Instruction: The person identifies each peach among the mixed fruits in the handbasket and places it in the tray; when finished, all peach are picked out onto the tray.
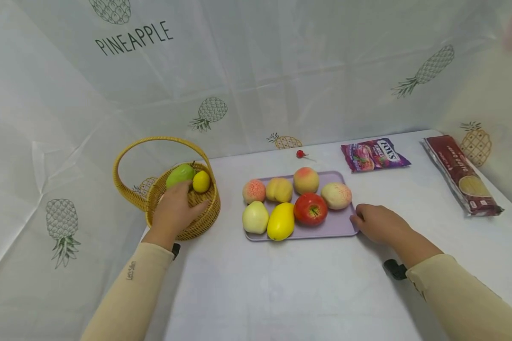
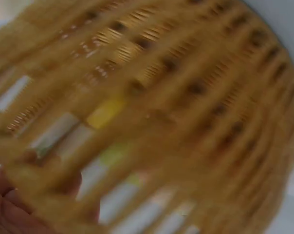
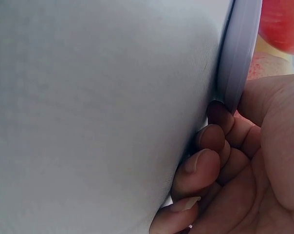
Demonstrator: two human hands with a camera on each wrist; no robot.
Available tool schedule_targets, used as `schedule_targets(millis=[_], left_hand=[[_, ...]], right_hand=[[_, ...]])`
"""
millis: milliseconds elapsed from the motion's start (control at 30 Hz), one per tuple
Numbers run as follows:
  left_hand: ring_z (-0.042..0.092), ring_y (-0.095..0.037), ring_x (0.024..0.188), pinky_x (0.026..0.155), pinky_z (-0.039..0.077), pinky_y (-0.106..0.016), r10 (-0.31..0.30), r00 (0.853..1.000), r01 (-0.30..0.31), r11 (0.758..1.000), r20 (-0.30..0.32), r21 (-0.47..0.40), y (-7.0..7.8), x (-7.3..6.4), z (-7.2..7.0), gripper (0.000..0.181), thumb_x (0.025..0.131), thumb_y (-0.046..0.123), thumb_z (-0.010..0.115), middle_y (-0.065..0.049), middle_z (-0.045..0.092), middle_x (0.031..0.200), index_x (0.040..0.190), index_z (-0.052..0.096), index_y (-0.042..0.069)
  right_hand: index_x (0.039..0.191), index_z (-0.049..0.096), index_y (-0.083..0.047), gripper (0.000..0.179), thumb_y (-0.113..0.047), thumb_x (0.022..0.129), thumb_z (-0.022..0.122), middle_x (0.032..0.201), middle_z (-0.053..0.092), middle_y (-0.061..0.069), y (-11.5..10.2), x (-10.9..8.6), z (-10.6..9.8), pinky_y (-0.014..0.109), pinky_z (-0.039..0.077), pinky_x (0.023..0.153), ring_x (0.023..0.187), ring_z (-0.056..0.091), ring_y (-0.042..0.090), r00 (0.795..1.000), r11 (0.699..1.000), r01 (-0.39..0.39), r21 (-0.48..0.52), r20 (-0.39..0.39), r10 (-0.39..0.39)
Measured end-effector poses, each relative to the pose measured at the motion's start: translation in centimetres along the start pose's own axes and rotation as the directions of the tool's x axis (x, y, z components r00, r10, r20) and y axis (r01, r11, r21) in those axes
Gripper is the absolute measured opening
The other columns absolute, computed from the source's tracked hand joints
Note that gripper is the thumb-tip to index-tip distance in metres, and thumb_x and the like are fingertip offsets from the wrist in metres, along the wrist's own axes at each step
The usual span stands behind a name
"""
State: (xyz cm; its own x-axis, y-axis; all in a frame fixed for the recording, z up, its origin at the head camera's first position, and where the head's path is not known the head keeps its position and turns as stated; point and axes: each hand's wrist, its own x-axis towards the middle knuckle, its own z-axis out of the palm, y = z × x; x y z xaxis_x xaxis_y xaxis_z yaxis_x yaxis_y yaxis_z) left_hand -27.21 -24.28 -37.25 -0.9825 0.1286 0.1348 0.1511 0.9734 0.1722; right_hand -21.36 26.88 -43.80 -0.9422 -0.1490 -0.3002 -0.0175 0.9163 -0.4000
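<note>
In the head view, my left hand (image 1: 177, 208) reaches over the near rim into a woven basket (image 1: 205, 218). Its thumb stands apart and its fingertips are by a green fruit (image 1: 180, 175); what lies under the palm is hidden. A small lemon (image 1: 201, 182) sits beside the green fruit. Blurred basket slats fill the left wrist view. My right hand (image 1: 381, 223) pinches the right edge of a lilac tray (image 1: 333, 229), its fingers curled beneath in the right wrist view. On the tray are a red apple (image 1: 310, 209), a yellow mango (image 1: 281, 221), a pale green fruit (image 1: 255, 217) and several peaches (image 1: 306, 180).
Behind the tray lies a small red item (image 1: 300, 154) with a thin stem. A purple Fox's candy bag (image 1: 375, 155) is at the back right, and a dark red noodle packet (image 1: 462, 175) farther right. Pineapple-print sheeting (image 1: 256, 76) hangs behind the white table (image 1: 273, 284).
</note>
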Motion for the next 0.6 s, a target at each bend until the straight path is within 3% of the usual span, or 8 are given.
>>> schedule_targets(millis=[167,600], left_hand=[[0.039,-0.045,0.143,0.117,0.033,-0.064,-0.017,1.000,0.018,1.000,0.018,-0.025,-1.5,0.3,0.4,0.091,0.090,0.058,0.069,-0.023,0.044,0.155,0.154,0.039,0.000],[0.043,-0.050,0.137,0.108,0.041,-0.068,-0.105,0.994,0.104,0.994,0.030,0.034,-4.7,1.3,0.6,0.095,0.089,0.060,0.070,-0.030,0.044,0.151,0.150,0.040,-0.007]], right_hand=[[0.116,0.061,0.002,0.037,-0.032,0.103,0.056,0.090,0.064,0.010,-0.1,0.0,0.0,0.046,0.050,0.075,0.081,0.055,0.027,1.000,1.000,-0.001,-0.007,-0.005,0.001],[0.123,0.060,0.004,0.042,-0.034,0.104,0.056,0.099,0.067,0.014,0.0,0.2,0.2,0.055,0.053,0.084,0.086,0.058,0.029,1.000,1.000,-0.029,-0.007,0.010,0.029]])
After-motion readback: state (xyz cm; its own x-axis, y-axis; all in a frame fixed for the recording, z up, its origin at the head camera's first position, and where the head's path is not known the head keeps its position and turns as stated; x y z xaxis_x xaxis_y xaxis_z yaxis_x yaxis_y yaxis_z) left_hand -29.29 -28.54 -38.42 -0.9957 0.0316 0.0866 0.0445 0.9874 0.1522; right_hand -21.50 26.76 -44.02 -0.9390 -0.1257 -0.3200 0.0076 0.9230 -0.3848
